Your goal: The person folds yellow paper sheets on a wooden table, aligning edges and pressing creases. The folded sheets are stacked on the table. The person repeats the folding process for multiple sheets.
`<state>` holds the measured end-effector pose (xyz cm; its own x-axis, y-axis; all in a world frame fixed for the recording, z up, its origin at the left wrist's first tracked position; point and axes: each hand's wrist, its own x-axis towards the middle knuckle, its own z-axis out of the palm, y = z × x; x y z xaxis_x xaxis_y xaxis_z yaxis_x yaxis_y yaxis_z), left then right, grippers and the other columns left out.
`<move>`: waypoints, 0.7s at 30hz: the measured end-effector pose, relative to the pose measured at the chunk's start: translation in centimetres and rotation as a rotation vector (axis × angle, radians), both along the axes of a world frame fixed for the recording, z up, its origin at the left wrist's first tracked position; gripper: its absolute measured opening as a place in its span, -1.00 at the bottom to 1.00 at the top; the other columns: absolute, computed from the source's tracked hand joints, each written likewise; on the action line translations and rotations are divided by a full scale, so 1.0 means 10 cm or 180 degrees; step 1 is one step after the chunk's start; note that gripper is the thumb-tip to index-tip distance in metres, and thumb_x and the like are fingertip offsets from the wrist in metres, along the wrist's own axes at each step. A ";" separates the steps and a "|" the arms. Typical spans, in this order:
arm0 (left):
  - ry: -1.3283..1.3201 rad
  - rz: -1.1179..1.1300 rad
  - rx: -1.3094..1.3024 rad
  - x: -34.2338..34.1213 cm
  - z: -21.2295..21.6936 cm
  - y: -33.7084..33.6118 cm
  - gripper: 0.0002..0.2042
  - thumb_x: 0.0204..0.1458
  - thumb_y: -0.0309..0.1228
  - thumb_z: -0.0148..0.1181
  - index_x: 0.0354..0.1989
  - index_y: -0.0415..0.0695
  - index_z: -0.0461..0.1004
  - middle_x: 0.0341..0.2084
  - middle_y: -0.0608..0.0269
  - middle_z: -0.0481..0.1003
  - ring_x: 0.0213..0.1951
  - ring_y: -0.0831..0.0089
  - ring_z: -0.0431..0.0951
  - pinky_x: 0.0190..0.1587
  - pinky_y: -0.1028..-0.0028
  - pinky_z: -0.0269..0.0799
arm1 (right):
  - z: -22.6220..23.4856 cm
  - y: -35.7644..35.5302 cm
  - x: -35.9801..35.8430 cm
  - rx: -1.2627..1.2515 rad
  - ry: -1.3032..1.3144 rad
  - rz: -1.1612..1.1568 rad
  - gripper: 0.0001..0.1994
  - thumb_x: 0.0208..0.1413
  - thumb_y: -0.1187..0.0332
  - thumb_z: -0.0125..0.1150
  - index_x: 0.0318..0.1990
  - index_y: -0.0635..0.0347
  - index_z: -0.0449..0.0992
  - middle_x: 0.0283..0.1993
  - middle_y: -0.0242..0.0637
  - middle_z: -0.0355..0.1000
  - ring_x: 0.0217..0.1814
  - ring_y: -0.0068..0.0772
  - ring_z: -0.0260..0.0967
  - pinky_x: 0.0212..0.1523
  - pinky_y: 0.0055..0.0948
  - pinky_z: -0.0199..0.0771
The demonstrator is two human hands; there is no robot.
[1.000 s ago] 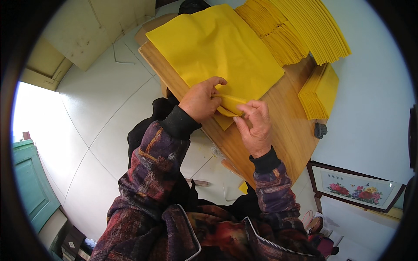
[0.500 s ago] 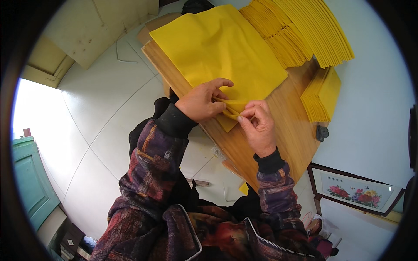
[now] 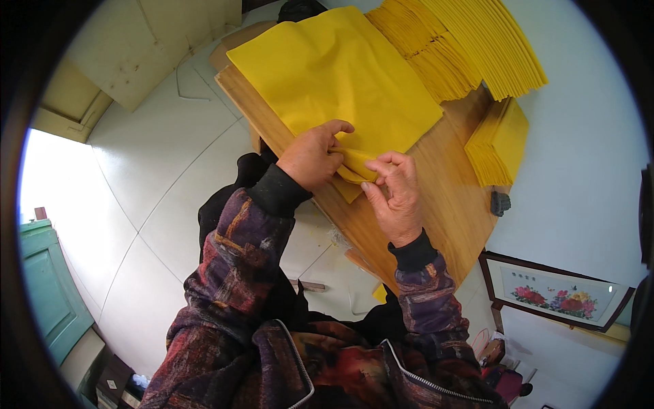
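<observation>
The left hand [image 3: 310, 158], at the centre of the frame, is mostly closed, its thumb and curled fingers holding the near corner of a yellow fabric sheet [image 3: 334, 75], with the index finger reaching forward over the cloth. Just beside it, the right hand [image 3: 395, 198] is partly closed: its thumb tip is at the raised, folded lip of that corner and its fingers bend in toward the thumb, though I cannot tell whether they grip the cloth. The sheet lies slightly rumpled across a wooden desk [image 3: 443, 198], from the top centre of the frame down to both hands. Stacked folded yellow fabric [image 3: 487, 51] fills the upper right, with a smaller folded stack [image 3: 501, 143] below it and a small dark grey object [image 3: 500, 203] near the desk's right edge. A framed flower picture [image 3: 555, 290] is at the lower right
</observation>
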<state>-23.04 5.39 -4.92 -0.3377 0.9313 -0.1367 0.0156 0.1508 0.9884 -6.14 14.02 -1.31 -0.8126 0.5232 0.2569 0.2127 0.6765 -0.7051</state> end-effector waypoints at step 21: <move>-0.0143 -0.0331 0.0229 -0.09 0.00 -0.05 -0.52 -0.03 -0.60 0.01 0.15 -0.19 0.22 -0.27 0.13 0.48 -0.48 0.54 0.46 -0.41 0.58 0.44 | 0.04 0.06 -0.03 -0.0548 -0.0115 -0.0018 -0.87 -0.07 0.67 0.20 -0.40 0.24 0.43 0.00 -0.31 0.18 -0.38 -0.70 0.13 -0.44 -0.70 0.20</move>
<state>-23.92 4.84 -4.91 -0.2338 0.9689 -0.0811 -0.0171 0.0793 0.9967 -6.49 14.63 -0.96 -0.8166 0.5615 0.1337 0.2435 0.5453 -0.8021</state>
